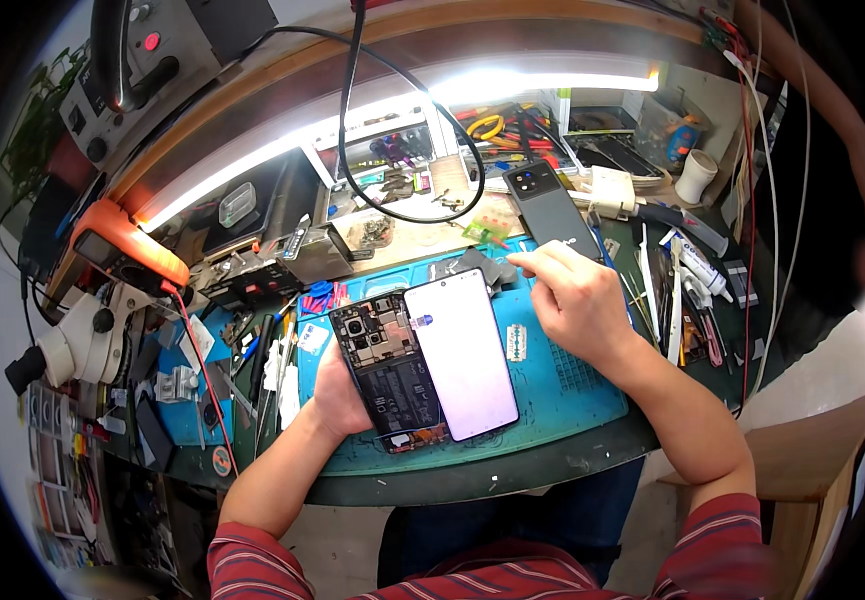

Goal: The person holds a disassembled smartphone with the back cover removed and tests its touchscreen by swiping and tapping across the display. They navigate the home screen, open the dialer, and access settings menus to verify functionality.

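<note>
My left hand (pixel 338 397) grips the left edge of an opened smartphone body (pixel 402 397), its battery, camera modules and circuit parts exposed. Against the right side of that body rests a lit display panel (pixel 466 360), glowing nearly white, with a small sticker near its upper left. My right hand (pixel 578 300) hovers over the blue repair mat (pixel 432 469), index finger pointing left and thumb apart from it; I see nothing in its grasp. Just beyond it lies a dark grey phone back (pixel 552 206) with a camera block. A razor blade (pixel 516 343) is on the mat between display and right hand.
An orange multimeter (pixel 132 247) and a white microscope arm (pixel 87 337) stand at left. A black cable (pixel 346 97) loops above the bench. Tweezers, a white tube (pixel 695 262) and other tools crowd the right. Another person's arm (pixel 830 97) shows at far right.
</note>
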A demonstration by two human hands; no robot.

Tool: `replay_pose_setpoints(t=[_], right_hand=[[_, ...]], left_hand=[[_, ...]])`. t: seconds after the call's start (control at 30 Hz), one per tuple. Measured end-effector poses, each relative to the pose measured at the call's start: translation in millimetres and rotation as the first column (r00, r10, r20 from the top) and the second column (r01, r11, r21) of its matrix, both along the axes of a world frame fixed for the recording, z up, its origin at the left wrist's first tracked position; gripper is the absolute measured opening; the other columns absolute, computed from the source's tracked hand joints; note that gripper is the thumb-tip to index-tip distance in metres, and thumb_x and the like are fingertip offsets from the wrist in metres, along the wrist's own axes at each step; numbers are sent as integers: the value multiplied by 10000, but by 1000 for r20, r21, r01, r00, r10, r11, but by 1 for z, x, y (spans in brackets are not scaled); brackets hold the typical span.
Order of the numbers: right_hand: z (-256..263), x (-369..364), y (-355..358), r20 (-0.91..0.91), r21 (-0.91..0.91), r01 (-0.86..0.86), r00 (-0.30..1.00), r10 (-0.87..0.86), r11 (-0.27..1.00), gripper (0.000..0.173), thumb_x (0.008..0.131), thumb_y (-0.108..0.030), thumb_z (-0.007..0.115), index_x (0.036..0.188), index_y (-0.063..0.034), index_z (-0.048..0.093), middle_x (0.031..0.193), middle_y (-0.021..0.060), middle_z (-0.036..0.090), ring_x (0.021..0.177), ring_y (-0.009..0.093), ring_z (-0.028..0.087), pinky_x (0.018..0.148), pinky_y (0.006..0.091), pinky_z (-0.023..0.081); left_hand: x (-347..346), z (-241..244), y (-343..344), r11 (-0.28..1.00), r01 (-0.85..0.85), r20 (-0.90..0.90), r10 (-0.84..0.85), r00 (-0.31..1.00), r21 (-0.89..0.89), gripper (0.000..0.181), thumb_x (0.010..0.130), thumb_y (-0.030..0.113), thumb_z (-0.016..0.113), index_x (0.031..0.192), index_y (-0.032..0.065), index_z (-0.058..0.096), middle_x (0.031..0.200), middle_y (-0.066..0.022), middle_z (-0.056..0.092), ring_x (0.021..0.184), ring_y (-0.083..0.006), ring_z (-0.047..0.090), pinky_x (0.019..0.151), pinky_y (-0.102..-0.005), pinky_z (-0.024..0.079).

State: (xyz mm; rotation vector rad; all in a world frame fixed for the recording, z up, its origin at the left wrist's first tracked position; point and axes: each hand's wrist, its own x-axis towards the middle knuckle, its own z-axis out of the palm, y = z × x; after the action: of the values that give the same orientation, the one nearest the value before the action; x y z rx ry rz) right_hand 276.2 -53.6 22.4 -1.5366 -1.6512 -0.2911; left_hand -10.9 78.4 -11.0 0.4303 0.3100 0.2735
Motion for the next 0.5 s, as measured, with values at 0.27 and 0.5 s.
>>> replay_pose_setpoints(t=[0.27,0.5], right_hand=[[-3,1,0,3,-36,2,1000,-2,999,284,871,-12,660,1137,-68,740,962,82,692,775,287,706,666,382,575],[-3,2,1,18,-30,0,1000,0,1000,273,879,-15,661,1136,-60,740,924,86,684,747,284,698,651,382,569]], left_hand=[[4,8,-5,999,-26,-95,28,995,23,678,1096,552,242,1426,74,591,1417,-134,633,1315,-341,604,1152,-542,437],[1,1,-1,998,52,90,-49,995,-31,695,1095,559,229,1463,77,569,1436,-139,623,1330,-345,598,1158,-550,435]])
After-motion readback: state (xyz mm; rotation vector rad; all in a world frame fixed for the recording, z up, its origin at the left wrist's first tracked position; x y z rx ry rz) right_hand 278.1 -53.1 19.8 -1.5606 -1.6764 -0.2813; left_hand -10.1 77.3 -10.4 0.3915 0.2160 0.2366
